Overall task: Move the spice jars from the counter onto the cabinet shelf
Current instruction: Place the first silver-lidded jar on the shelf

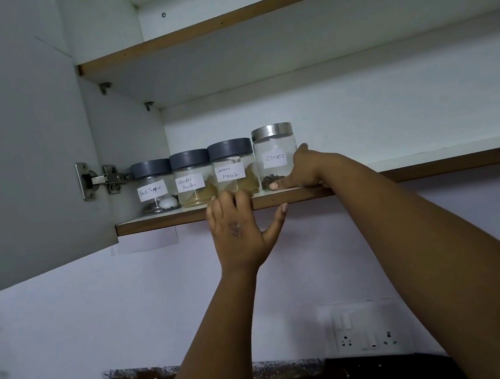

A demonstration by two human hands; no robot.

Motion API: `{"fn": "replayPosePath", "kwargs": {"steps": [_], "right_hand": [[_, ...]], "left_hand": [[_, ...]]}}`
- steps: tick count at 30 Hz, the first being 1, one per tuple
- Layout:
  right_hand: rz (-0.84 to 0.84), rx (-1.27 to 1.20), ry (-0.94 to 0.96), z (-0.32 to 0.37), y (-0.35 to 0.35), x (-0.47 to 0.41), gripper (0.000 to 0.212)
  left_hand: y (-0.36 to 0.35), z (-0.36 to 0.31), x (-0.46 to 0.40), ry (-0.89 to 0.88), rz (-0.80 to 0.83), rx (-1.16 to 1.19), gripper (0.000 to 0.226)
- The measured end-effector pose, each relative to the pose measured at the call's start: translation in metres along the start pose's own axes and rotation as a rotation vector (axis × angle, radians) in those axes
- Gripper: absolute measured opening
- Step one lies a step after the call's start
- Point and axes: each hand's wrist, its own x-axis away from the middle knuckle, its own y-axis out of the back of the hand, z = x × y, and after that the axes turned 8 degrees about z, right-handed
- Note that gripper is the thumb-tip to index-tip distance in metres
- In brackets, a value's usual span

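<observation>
Four clear spice jars are standing upright in a row along the front edge of the white cabinet shelf with the brown wooden edge (pixel 436 165), all close together at about the centre of the view. From nine o'clock toward three o'clock they are running: the clear jar with a grey lid labelled Black Pepper (pixel 153 187), the clear grey-lidded jar labelled Coriander Powder (pixel 193 178) holding tan powder, the clear grey-lidded jar labelled Garam Masala (pixel 233 168), and the slightly taller clear glass jar with a silver metal lid labelled Cloves (pixel 275 156), with dark cloves lying at its bottom. The right hand (pixel 303 169) is reaching in from five o'clock and wrapping around the three o'clock side of the Cloves jar, its thumb lying along the jar's base on the shelf and its fingers curling behind the glass. The left hand (pixel 239 227), rising from six o'clock, is gripping the shelf's front edge just below the Garam Masala jar, fingers hooking over the top and thumb spreading under the board. The grey cabinet door (pixel 13 146) is hanging open at nine o'clock on a metal hinge (pixel 98 180). A white wall socket panel (pixel 366 327) is sitting at five o'clock on the pale wall.
</observation>
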Motion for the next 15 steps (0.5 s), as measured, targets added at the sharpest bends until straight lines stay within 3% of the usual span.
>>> {"fn": "replayPosePath", "kwargs": {"steps": [15], "right_hand": [[0.012,0.02,-0.017,0.0049,-0.0016,0.0087,0.121]], "left_hand": [[0.0051,0.0,0.0009,0.008,0.059,0.021,0.056]]}}
